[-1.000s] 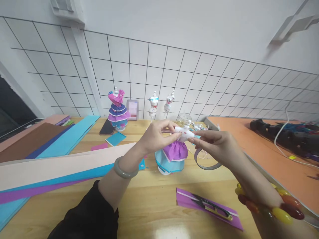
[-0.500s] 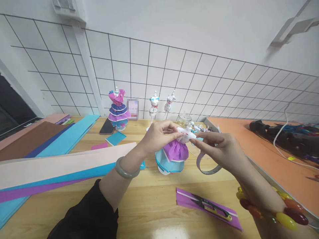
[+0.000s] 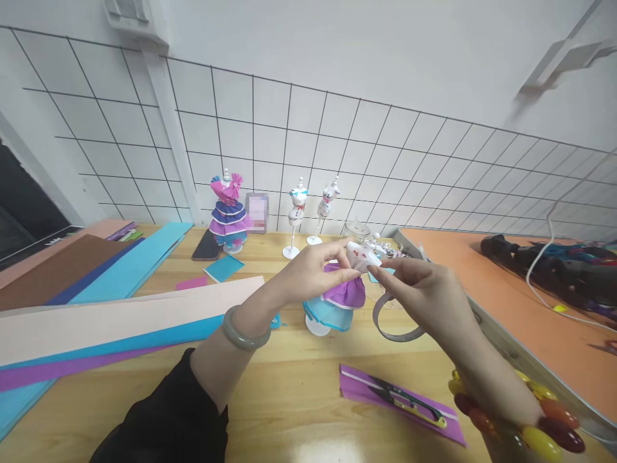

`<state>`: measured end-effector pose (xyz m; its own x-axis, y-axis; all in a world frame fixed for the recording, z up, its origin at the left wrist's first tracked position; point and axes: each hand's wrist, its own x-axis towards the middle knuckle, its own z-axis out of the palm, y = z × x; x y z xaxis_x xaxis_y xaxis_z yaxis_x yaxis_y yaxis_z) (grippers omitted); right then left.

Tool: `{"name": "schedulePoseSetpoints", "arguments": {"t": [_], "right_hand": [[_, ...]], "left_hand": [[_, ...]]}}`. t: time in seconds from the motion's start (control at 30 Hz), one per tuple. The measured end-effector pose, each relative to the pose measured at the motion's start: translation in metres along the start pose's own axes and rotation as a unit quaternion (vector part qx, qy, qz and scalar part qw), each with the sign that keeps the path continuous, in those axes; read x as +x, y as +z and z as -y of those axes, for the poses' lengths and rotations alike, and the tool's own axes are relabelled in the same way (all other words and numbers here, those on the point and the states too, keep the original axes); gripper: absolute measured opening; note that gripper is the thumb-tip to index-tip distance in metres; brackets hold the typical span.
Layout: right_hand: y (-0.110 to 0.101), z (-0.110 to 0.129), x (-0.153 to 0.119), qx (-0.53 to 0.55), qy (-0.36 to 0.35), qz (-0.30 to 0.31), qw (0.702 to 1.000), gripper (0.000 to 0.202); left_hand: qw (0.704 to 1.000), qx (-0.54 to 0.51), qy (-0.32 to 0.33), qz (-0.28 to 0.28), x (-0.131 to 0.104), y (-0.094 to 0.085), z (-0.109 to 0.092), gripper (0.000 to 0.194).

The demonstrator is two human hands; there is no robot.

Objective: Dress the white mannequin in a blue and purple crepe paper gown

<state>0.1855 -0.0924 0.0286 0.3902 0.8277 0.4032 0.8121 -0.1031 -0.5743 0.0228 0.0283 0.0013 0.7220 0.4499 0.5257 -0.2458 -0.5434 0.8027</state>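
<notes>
A small dress form [image 3: 364, 257] with a white torso marked in red is between my hands, tilted to the right. It wears a purple overskirt [image 3: 348, 293] above a light blue skirt [image 3: 332, 314], and its round white base [image 3: 317, 326] is low on the left. My left hand [image 3: 315, 273] is closed on the torso's left side, thumb and fingers pinched at the waist. The fingertips of my right hand [image 3: 417, 283] pinch the torso's right side. A grey measuring tape [image 3: 393, 335] loops below my right hand.
Thread snips [image 3: 409, 405] lie on purple paper [image 3: 349, 382] in front. Long paper strips [image 3: 144, 299] cover the left. Behind stand a dressed form [image 3: 228, 215], two bare forms [image 3: 297, 209] and a phone [image 3: 207, 245]. An orange mat [image 3: 511, 302] is at right.
The dress form's torso has turned and leans a little further right, with its skirt shifted slightly. My left hand has moved slightly down and right. The tape loop has shifted left.
</notes>
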Motion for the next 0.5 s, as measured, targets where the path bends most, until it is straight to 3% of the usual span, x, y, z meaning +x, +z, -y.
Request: {"name": "schedulePoseSetpoints", "arguments": {"t": [0.17, 0.33, 0.43, 0.5], "right_hand": [[0.001, 0.002, -0.002, 0.001, 0.012, -0.008, 1.0, 0.037], [0.003, 0.005, -0.002, -0.002, 0.016, -0.013, 1.0, 0.035], [0.003, 0.006, -0.002, -0.009, 0.012, -0.026, 1.0, 0.036], [0.002, 0.006, -0.002, -0.013, 0.01, -0.025, 1.0, 0.037]], "left_hand": [[0.995, 0.091, 0.012, 0.03, -0.003, 0.002, -0.007, 0.019], [0.987, 0.15, -0.027, 0.053, -0.006, 0.003, -0.018, 0.018], [0.987, 0.159, -0.026, 0.029, -0.006, 0.005, -0.021, 0.02], [0.988, 0.153, -0.007, -0.026, -0.005, 0.007, -0.019, 0.024]]}}
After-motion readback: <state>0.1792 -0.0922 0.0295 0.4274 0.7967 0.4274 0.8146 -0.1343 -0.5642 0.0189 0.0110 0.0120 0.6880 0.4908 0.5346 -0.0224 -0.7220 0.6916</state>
